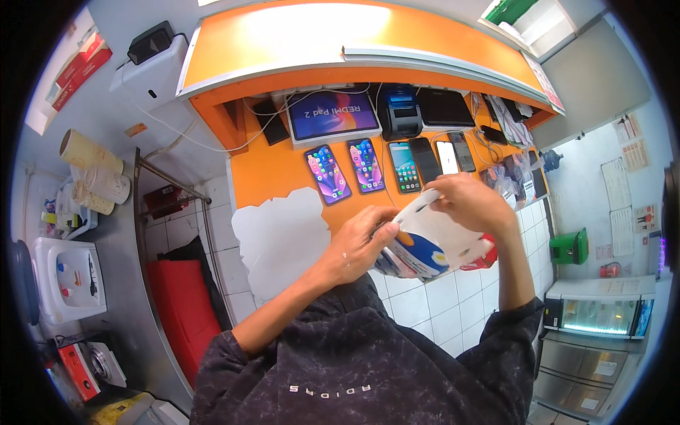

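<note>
Left hand (360,244) and right hand (473,202) both grasp the rim of a white-and-blue printed paper container (423,256), held up by the near edge of the orange counter (265,168); its interior is not visible. Wavy-edged white sheet (280,234) overhangs the near left corner. Tablet box (333,117) lies toward the far edge, contents hidden. White tub (81,312), left, holds small red and dark items.

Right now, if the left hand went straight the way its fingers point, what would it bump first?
The left hand would meet the white bag it grips, then perhaps the right hand, though depth is unclear.
</note>
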Demonstrator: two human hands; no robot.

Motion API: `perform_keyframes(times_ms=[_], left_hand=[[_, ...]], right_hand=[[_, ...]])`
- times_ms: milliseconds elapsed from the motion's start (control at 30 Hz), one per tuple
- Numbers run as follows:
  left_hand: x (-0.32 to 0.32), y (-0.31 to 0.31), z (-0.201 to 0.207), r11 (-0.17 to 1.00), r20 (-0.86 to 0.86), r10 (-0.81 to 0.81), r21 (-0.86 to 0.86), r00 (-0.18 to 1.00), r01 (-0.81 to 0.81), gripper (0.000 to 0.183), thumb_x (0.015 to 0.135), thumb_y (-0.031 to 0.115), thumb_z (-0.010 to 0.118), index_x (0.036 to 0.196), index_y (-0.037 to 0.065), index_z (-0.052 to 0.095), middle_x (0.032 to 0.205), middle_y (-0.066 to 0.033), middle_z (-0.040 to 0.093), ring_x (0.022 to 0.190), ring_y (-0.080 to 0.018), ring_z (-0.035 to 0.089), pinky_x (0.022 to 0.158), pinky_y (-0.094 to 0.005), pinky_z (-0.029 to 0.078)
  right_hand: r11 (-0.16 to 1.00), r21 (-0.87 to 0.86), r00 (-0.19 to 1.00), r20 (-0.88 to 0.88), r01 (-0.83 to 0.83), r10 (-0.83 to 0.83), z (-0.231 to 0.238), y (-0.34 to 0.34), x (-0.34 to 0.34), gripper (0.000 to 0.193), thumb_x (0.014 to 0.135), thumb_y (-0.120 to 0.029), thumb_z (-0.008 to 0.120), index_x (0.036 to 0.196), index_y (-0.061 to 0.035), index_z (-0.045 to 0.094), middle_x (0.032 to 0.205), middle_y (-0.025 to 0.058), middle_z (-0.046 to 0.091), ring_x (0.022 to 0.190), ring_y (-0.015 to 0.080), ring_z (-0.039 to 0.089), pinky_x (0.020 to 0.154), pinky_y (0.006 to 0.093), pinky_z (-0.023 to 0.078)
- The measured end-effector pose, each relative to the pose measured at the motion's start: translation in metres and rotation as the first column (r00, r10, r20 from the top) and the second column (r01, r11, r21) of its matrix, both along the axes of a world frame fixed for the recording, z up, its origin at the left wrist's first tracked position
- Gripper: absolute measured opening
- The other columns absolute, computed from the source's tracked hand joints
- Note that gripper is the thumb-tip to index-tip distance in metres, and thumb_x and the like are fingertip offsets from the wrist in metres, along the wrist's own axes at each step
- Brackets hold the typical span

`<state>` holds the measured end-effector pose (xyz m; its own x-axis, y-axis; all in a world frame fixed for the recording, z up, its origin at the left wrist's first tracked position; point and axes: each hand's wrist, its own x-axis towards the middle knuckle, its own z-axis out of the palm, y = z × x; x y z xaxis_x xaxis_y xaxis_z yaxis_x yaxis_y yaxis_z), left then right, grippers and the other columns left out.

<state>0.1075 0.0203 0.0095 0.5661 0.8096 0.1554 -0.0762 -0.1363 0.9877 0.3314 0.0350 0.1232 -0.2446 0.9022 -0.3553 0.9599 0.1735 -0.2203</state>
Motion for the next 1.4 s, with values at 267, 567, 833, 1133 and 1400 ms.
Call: perform_keyframes(times_ms=[267, 567, 833, 1133, 1400], left_hand=[[0.005, 0.008, -0.004, 0.995, -0.116, -0.002, -0.101, 0.993, -0.009, 0.050, 0.094, 0.032, 0.061, 0.125, -0.007, 0.054, 0.114, -0.0182, 0.057, 0.109, -0.0264, 0.060, 0.093, -0.0372, 0.050], [0.014, 0.024, 0.015, 0.995, -0.379, -0.020, 0.087, 0.925, 0.058, 0.034, 0.089, 0.012, 0.062, 0.118, -0.005, 0.057, 0.103, -0.0191, 0.060, 0.096, -0.0323, 0.064, 0.084, -0.0394, 0.051], [0.014, 0.020, 0.016, 0.977, -0.399, 0.083, 0.211, 0.913, 0.004, 0.028, 0.089, 0.006, 0.058, 0.114, -0.006, 0.058, 0.103, -0.0240, 0.062, 0.095, -0.0403, 0.062, 0.082, -0.0434, 0.050], [0.014, 0.027, 0.022, 0.961, -0.309, 0.102, 0.277, 0.946, -0.013, 0.028, 0.087, 0.006, 0.059, 0.114, -0.001, 0.059, 0.104, -0.0189, 0.062, 0.091, -0.0354, 0.064, 0.080, -0.0408, 0.052], [0.019, 0.022, 0.024, 0.969, -0.487, -0.006, 0.213, 0.874, 0.125, 0.035, 0.084, 0.003, 0.058, 0.119, 0.004, 0.056, 0.104, -0.0159, 0.057, 0.098, -0.0347, 0.062, 0.084, -0.0419, 0.052]], right_hand=[[0.963, 0.270, 0.987, 0.153, 0.005, -0.048, -0.045, -0.013, -0.020, 0.013, 0.087, -0.011, 0.062, 0.100, -0.0068, 0.065, 0.087, 0.0107, 0.066, 0.080, 0.0314, 0.067, 0.068, 0.0410, 0.053], [0.858, 0.512, 0.997, 0.076, -0.046, 0.008, -0.040, -0.023, -0.013, 0.015, 0.084, -0.018, 0.069, 0.094, -0.0077, 0.063, 0.085, 0.0091, 0.063, 0.082, 0.0282, 0.066, 0.067, 0.0407, 0.051], [0.986, 0.047, 0.985, 0.072, -0.161, 0.157, 0.017, -0.070, -0.018, 0.031, 0.075, -0.020, 0.079, 0.101, -0.0087, 0.067, 0.098, 0.0104, 0.066, 0.099, 0.0272, 0.062, 0.091, 0.0388, 0.044], [0.916, 0.218, 0.913, 0.314, -0.336, 0.260, -0.022, -0.074, -0.002, 0.010, 0.076, -0.006, 0.063, 0.071, -0.0103, 0.071, 0.073, 0.0068, 0.068, 0.081, 0.0226, 0.068, 0.087, 0.0384, 0.047], [0.946, -0.133, 0.907, 0.271, -0.297, 0.323, -0.036, -0.068, 0.001, 0.031, 0.068, 0.001, 0.063, 0.094, -0.0111, 0.073, 0.084, 0.0056, 0.069, 0.089, 0.0237, 0.067, 0.086, 0.0390, 0.050]])
